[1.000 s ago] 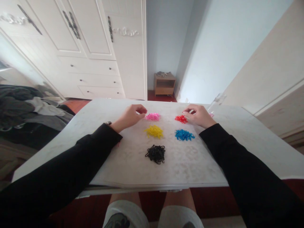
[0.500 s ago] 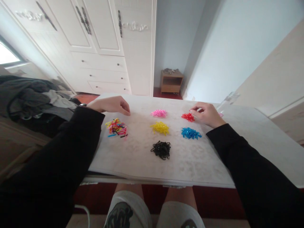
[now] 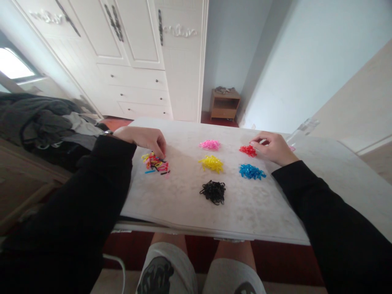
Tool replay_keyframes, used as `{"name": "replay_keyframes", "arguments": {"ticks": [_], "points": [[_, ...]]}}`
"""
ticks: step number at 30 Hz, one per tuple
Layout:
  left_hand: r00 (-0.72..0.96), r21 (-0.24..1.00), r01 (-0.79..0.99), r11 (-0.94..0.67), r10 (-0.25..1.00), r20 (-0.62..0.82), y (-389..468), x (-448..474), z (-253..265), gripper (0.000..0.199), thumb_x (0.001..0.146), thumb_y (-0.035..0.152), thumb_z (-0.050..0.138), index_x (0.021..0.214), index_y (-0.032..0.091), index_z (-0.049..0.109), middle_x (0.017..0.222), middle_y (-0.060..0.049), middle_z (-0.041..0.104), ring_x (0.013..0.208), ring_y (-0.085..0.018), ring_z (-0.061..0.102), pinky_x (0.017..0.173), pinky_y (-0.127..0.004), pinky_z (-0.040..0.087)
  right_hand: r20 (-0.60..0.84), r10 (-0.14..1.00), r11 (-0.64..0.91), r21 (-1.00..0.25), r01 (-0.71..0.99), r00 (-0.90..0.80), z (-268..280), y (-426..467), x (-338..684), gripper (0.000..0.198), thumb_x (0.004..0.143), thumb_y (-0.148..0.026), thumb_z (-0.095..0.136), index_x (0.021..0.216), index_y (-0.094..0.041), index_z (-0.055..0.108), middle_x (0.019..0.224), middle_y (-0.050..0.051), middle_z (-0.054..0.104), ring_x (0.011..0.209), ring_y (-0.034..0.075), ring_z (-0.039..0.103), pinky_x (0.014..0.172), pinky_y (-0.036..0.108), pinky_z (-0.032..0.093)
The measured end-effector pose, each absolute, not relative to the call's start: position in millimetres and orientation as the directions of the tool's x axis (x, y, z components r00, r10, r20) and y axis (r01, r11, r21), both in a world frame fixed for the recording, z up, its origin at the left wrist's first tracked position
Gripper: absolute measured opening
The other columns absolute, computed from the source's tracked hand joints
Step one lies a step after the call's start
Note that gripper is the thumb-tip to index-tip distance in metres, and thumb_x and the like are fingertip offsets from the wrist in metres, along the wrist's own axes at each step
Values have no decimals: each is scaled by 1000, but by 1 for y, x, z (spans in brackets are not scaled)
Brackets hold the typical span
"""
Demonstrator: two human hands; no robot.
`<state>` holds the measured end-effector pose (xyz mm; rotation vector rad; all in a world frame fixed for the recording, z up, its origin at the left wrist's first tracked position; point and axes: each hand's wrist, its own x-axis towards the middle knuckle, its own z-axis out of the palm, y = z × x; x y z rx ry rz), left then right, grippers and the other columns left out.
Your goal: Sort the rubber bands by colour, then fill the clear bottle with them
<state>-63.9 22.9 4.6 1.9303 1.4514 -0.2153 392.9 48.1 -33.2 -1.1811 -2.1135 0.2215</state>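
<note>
My left hand (image 3: 150,141) reaches down to the upper right edge of a mixed pile of small rubber bands (image 3: 156,164) in red, pink, yellow, blue and black. Its fingers are pinched together at the bands; what lies between them is hidden. Beside a small pile of red rubber bands (image 3: 248,151), my right hand (image 3: 271,147) rests with curled fingers, thumb and forefinger tips close together. Anything in that pinch is too small to make out. Sorted piles of pink (image 3: 210,145), yellow (image 3: 212,163), blue (image 3: 252,172) and black rubber bands (image 3: 213,192) lie between and below the hands.
The piles lie on a pale, marked table (image 3: 183,212) whose front edge is near my knees. A clear plastic bag (image 3: 306,127) is beyond my right hand. Dark clothes (image 3: 45,122) are heaped at the left. A white wardrobe (image 3: 131,49) stands behind.
My left hand has come down onto the mixed pile, its fingers closing at the bands. My right hand stays beside the red pile. The whole view has shifted slightly.
</note>
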Motion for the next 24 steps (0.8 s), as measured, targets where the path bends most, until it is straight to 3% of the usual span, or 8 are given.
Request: {"name": "replay_keyframes", "arguments": {"ticks": [8, 13, 19, 24], "points": [[411, 438, 876, -202, 787, -459, 22, -62, 6, 18, 61, 37, 75, 64, 20, 77, 66, -2, 70, 67, -17, 57, 64, -27, 37, 478, 808, 561, -445, 698, -344, -36, 50, 394, 15, 80, -30, 65, 74, -20, 75, 81, 6, 76, 72, 20, 69, 64, 31, 54], [438, 488, 846, -216, 803, -403, 24, -64, 5, 19, 63, 37, 70, 70, 19, 76, 70, -1, 69, 69, -16, 59, 66, -27, 38, 470, 810, 561, -444, 698, -351, -35, 48, 394, 14, 81, -29, 65, 75, -20, 74, 83, 6, 76, 74, 20, 69, 66, 31, 55], [458, 621, 771, -143, 802, -384, 16, -49, 9, 28, 64, 43, 81, 67, 19, 67, 61, -1, 67, 60, -15, 59, 58, -27, 39, 480, 806, 565, -448, 693, -346, -34, 48, 392, 14, 81, -30, 65, 74, -21, 73, 82, 6, 76, 73, 20, 68, 66, 32, 55], [552, 787, 588, -187, 804, -221, 10, -28, 0, 29, 68, 39, 85, 77, 18, 68, 73, -4, 76, 68, -17, 70, 65, -28, 51, 483, 804, 570, -458, 682, -348, -29, 43, 387, 15, 81, -30, 66, 74, -20, 74, 81, 6, 76, 72, 20, 68, 65, 32, 56]]}}
